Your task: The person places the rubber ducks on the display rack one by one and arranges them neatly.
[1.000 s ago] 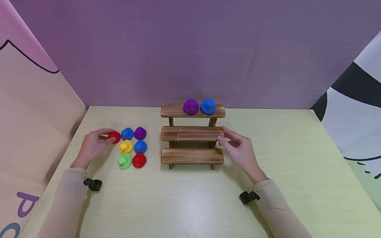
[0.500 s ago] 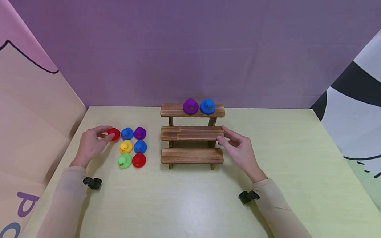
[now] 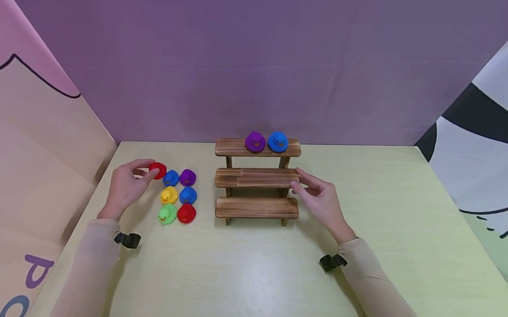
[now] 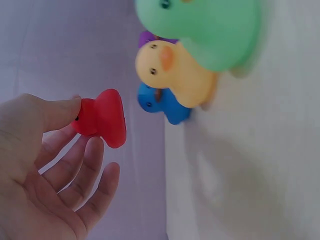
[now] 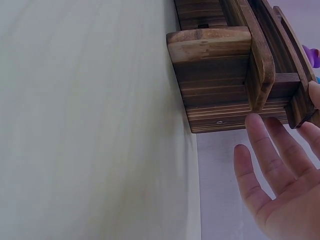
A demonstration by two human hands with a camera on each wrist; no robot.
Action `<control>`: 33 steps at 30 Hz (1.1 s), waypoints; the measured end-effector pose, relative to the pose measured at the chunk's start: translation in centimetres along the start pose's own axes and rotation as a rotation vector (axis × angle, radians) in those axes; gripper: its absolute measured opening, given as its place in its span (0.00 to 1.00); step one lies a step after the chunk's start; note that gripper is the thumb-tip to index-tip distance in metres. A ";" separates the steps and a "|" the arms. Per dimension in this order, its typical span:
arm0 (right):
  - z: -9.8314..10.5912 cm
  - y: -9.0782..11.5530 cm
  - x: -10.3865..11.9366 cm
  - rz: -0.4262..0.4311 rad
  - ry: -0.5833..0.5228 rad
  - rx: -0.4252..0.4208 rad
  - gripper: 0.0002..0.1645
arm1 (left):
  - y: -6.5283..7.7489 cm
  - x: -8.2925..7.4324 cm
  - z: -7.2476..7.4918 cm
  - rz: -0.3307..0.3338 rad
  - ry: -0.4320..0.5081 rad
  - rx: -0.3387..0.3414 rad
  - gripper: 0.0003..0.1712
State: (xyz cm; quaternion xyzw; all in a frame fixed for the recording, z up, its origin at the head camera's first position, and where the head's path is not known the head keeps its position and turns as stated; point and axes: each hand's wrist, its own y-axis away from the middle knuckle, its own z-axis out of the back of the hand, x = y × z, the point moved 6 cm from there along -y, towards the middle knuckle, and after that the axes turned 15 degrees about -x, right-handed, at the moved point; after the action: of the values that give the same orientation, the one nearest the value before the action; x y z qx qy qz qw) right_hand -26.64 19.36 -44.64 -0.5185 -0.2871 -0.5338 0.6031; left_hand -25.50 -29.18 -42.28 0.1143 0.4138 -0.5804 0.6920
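Observation:
A red rubber duck (image 3: 159, 170) is pinched between the thumb and fingers of my left hand (image 3: 127, 184). In the left wrist view the held red duck (image 4: 110, 119) hangs tilted, clear of the tabletop, its flat base facing the table. Beside it stand a blue duck (image 3: 171, 178), a yellow duck (image 3: 169, 195) and a green duck (image 3: 167, 214). My right hand (image 3: 321, 201) grips the right end of the middle step of a three-tier wooden stand (image 3: 257, 178) with thumb and fingertips. Other fingers spread beside the stand's side in the right wrist view.
On the stand's top step sit a purple duck (image 3: 255, 142) and a blue duck (image 3: 278, 142). Another column on the table has a purple duck (image 3: 188, 177), a blue duck (image 3: 188, 195) and a red duck (image 3: 186, 213). A purple backdrop (image 3: 268, 62) rises behind the table.
My left hand has lifted the red duck from its place left of the blue duck and shifted it slightly right. The right hand keeps its grip on the stand.

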 end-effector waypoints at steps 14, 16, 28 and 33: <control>0.1 0.0 -0.2 0.009 -0.007 0.002 0.29 | -0.1 -3.2 0.2 -0.084 0.038 -0.049 0.24; 0.1 0.0 -0.2 0.014 -0.007 0.003 0.29 | 0.0 -3.5 0.1 -0.092 0.048 -0.050 0.23; -0.1 0.0 0.0 0.022 -0.008 0.007 0.29 | 0.1 -4.8 0.1 -0.110 0.080 -0.055 0.23; 0.0 -0.1 -0.1 0.016 0.000 0.002 0.29 | 0.3 -5.4 0.1 -0.116 0.087 -0.052 0.23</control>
State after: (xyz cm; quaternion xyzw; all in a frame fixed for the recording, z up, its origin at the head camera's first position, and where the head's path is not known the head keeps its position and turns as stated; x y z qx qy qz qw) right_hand -26.74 19.43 -44.72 -0.5204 -0.2835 -0.5286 0.6078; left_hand -25.12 -25.37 -38.53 0.0972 0.4645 -0.6030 0.6412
